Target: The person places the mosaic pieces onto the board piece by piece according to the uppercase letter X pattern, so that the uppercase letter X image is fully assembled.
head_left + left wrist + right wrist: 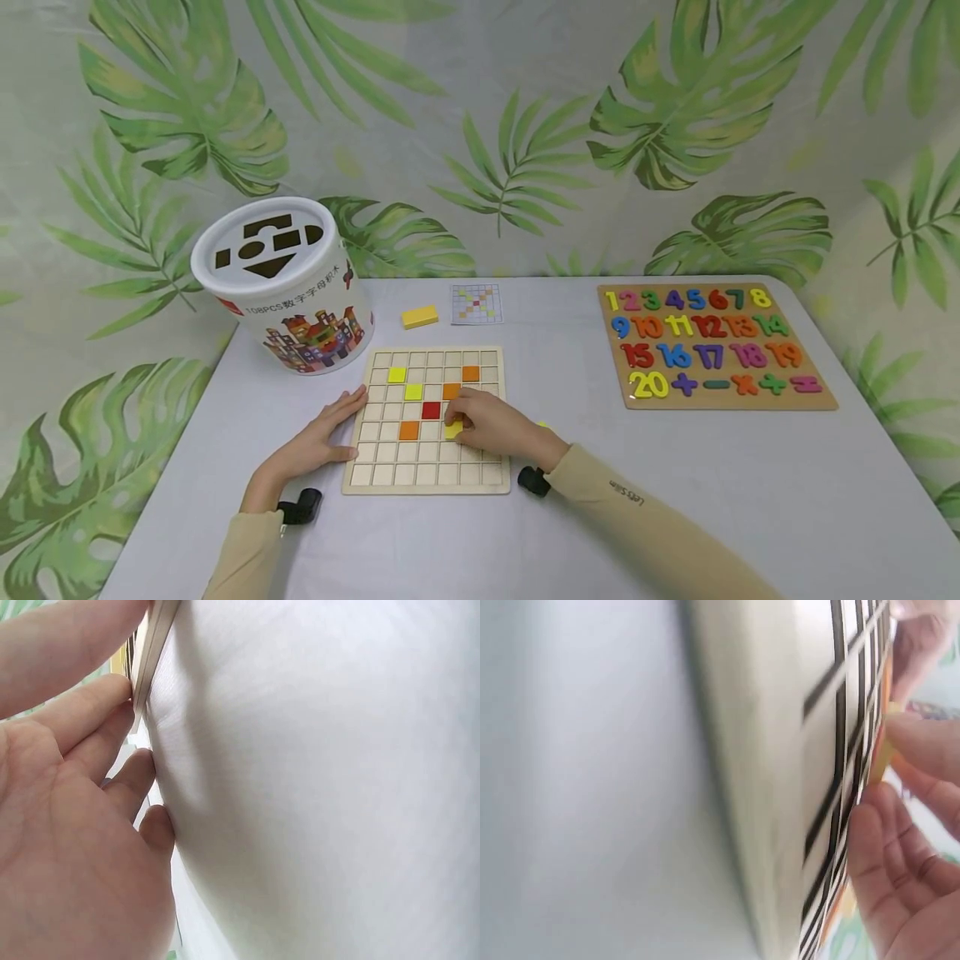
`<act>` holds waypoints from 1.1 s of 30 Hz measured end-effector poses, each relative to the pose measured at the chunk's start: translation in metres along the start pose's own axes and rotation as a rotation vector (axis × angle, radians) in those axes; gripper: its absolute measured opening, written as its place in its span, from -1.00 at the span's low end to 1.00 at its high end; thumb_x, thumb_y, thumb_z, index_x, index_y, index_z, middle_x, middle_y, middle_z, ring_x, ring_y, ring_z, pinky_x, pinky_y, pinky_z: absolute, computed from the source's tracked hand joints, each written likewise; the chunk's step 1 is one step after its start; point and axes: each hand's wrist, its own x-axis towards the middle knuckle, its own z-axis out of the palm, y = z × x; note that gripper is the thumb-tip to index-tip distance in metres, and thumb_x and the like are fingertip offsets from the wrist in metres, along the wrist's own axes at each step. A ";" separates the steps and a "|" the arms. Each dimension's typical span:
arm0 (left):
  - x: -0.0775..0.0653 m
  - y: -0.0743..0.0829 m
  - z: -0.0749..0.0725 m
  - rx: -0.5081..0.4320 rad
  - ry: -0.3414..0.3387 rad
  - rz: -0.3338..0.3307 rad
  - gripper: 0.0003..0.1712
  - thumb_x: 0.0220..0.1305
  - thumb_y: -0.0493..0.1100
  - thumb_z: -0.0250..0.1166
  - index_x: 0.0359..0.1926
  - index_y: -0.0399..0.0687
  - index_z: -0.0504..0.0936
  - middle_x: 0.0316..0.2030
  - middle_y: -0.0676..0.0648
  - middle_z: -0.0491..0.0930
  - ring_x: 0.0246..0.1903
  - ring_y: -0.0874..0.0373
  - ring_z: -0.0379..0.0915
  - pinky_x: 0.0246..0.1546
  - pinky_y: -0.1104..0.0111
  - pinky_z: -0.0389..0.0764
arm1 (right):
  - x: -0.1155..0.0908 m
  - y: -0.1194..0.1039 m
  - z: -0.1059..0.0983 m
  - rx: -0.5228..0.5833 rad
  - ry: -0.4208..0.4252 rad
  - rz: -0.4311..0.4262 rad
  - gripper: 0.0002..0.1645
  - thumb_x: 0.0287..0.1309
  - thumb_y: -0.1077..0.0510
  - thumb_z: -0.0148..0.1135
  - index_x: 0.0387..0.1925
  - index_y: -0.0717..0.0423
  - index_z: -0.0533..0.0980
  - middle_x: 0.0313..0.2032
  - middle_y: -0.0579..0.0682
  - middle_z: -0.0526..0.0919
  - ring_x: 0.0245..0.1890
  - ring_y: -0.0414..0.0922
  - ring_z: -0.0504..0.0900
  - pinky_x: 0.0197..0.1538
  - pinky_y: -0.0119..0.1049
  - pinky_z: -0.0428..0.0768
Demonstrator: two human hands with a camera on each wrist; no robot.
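A wooden grid board [427,488] lies flat on the table. My left hand [318,433] has its fingers spread along the board's left edge; in the left wrist view the fingertips [120,688] meet its side. Over the board's right half, my right hand [491,425] pinches a yellow square tile [453,431], which the right wrist view shows tilted between thumb and finger [922,746]. A red tile [431,410] sits in a middle cell. Two yellow tiles, the upper one [397,375] included, lie up and left of it. Orange tiles [408,431] occupy several other cells.
Behind the board are a printed pattern card [487,313] and a yellow block [419,317]. A white bucket [315,308] stands at the back left. On the right lies a number puzzle board [731,400]. Something yellow [543,425] peeks out behind my right wrist.
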 end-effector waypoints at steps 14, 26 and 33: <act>0.000 0.002 -0.001 -0.004 -0.001 -0.016 -0.03 0.02 -0.33 0.38 0.43 -0.30 0.11 0.47 -0.20 -0.11 0.43 -0.22 -0.43 0.35 -0.12 -0.39 | 0.000 -0.003 -0.003 0.029 -0.003 0.008 -0.78 0.07 0.36 0.27 -0.19 0.18 0.59 -0.28 -0.09 0.54 -0.33 -0.18 0.46 -0.24 -0.45 0.49; 0.001 0.000 0.001 -0.008 -0.003 -0.017 -0.03 0.02 -0.33 0.37 0.43 -0.29 0.10 0.47 -0.20 -0.12 0.43 -0.22 -0.45 0.35 -0.14 -0.39 | -0.079 0.044 -0.048 0.124 0.079 0.079 -0.78 0.07 0.33 0.31 -0.20 0.15 0.58 -0.29 -0.09 0.59 -0.33 -0.22 0.48 -0.29 -0.38 0.57; 0.001 -0.001 0.001 -0.007 0.000 -0.009 -0.03 0.01 -0.31 0.38 0.43 -0.29 0.11 0.47 -0.20 -0.11 0.43 -0.23 -0.43 0.35 -0.13 -0.40 | -0.121 0.065 -0.049 0.091 0.048 0.124 -0.76 0.03 0.21 0.41 -0.22 0.06 0.57 -0.32 -0.17 0.55 -0.33 -0.19 0.49 -0.29 -0.39 0.54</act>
